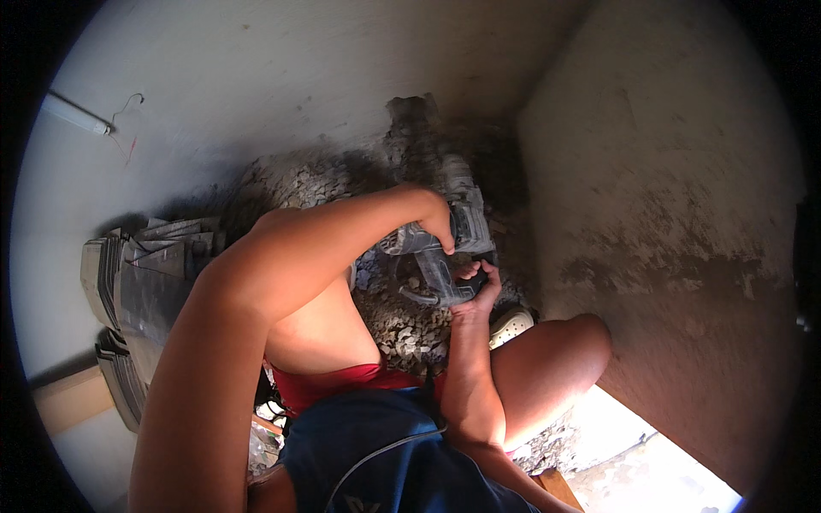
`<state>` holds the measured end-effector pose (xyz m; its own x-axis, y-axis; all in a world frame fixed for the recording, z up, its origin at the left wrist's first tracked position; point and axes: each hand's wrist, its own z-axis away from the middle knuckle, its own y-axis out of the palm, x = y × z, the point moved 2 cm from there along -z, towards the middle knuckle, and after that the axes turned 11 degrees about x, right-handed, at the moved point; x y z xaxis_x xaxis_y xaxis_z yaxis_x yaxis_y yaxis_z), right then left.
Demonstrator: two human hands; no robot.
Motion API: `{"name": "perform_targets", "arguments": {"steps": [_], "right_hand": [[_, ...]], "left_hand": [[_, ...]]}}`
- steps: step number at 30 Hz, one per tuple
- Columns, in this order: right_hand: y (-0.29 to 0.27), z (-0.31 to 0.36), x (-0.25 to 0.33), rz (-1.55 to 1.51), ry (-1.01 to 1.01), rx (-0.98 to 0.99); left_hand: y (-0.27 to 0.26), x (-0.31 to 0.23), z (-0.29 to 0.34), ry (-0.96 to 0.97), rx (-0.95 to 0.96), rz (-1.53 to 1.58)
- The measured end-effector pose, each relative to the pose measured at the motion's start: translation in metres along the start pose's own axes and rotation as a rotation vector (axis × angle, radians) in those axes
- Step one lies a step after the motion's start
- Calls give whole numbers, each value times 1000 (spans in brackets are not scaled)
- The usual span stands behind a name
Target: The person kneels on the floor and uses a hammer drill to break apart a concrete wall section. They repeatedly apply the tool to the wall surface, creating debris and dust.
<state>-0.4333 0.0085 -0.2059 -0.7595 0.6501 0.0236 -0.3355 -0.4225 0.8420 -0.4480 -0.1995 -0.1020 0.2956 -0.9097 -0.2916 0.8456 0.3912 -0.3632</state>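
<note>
Right hand [481, 289] clenched on the near end of a grey demolition hammer [469, 229], left hand [435, 224] gripping farther up its body, tool held low ahead over loose rubble [412, 332]. No container made out, just stacked grey sheets [154, 291] off left; beyond, the back wall [282, 94] has a dark rough patch [410, 120], so chipping looks partly done, smooth plaster [342, 43] above apparently untouched, amount left can't tell

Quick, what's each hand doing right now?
Left hand: closed over the power tool, some fingers hidden.
Right hand: closed, fingers curled, holding the same tool.
</note>
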Motion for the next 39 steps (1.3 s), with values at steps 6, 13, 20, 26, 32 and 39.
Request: {"name": "perform_targets", "arguments": {"steps": [6,13,20,26,32,39], "right_hand": [[-1,0,1,84,-31,12],[-7,-4,-1,14,-9,20],[-6,0,-13,-31,-1,-24],[-30,-6,-36,-188,69,1],[-37,-10,-42,-207,85,5],[-35,-10,-44,-240,107,14]], "left_hand": [[-5,-7,9,-42,11,-42],[-6,-7,4,-18,31,-28],[-6,-6,3,-128,54,-60],[-9,-15,7,-246,105,-116],[-9,-21,18,-321,84,-112],[-13,-29,20,-333,65,-151]]}}
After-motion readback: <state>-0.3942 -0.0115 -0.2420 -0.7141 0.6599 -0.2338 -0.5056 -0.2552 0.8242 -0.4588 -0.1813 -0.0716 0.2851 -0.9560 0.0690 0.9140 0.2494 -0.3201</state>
